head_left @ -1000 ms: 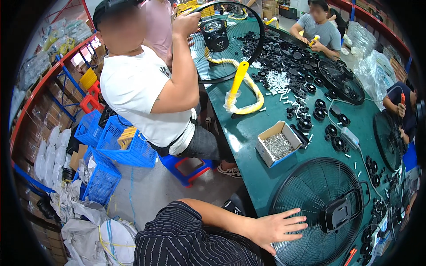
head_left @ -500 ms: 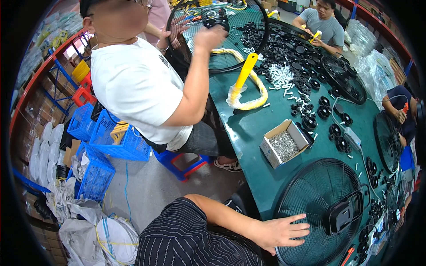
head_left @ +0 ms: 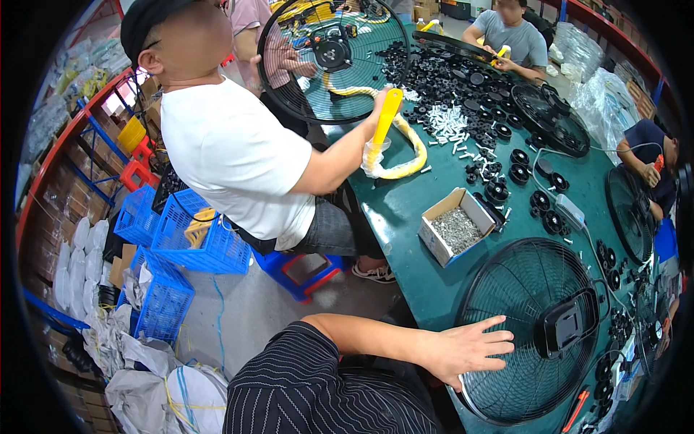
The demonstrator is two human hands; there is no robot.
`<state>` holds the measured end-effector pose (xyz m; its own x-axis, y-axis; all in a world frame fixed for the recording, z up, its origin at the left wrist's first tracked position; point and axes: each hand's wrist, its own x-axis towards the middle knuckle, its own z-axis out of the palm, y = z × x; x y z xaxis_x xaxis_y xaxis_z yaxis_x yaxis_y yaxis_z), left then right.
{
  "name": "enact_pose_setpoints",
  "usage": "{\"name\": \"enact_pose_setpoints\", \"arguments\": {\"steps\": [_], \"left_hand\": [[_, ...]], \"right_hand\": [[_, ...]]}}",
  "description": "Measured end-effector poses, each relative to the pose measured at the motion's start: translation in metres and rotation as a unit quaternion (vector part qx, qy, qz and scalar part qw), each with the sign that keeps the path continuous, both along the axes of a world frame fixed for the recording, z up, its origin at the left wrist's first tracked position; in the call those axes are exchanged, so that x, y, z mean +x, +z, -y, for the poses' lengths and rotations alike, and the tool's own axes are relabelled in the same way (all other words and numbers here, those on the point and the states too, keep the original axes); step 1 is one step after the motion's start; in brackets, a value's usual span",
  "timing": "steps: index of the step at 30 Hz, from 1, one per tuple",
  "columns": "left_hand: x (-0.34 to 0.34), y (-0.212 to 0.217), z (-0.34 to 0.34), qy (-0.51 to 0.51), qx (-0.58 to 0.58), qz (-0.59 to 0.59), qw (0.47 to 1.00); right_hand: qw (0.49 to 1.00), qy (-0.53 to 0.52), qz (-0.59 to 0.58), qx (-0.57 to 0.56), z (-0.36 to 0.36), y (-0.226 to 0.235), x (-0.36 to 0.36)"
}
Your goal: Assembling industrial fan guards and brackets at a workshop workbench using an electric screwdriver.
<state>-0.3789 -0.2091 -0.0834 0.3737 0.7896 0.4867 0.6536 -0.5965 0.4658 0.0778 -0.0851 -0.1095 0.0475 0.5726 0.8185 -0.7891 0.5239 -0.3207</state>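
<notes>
My left hand (head_left: pixel 471 352) rests palm down on the near left rim of a round black fan (head_left: pixel 517 289), fingers spread over the wire grille and thumb at its edge. The fan lies flat on the green table, its boxy black housing (head_left: pixel 566 327) facing up at the hub. Nothing is gripped in this hand. My right hand is out of view. Beyond the fan stands an open carton (head_left: pixel 466 218) of small metal fasteners.
A red-handled tool (head_left: pixel 576 411) lies beside the fan. Black round parts (head_left: pixel 519 173) and white pieces (head_left: pixel 447 121) cover the far table. A co-worker in a white shirt (head_left: pixel 231 152) stands left, near an upright fan grille (head_left: pixel 334 90) and a yellow strip (head_left: pixel 387 123). Blue crates (head_left: pixel 195 235) sit on the floor.
The white-shirted co-worker's hand has dropped from the upright fan's hub to beside the yellow strip. My left hand stays on the fan rim; the view has shifted slightly.
</notes>
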Motion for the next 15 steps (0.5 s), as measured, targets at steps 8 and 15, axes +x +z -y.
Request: {"name": "enact_pose_setpoints", "arguments": {"steps": [8,15], "left_hand": [[0.0,0.011,-0.001,-0.007,-0.013,-0.039,0.999],[0.005,0.01,0.002,0.001,-0.013,-0.037,0.999]], "right_hand": [[0.833,-0.372,0.156,-0.378,0.042,0.055,-0.068],[0.84,-0.358,0.155,-0.377,0.041,0.051,-0.059]]}}
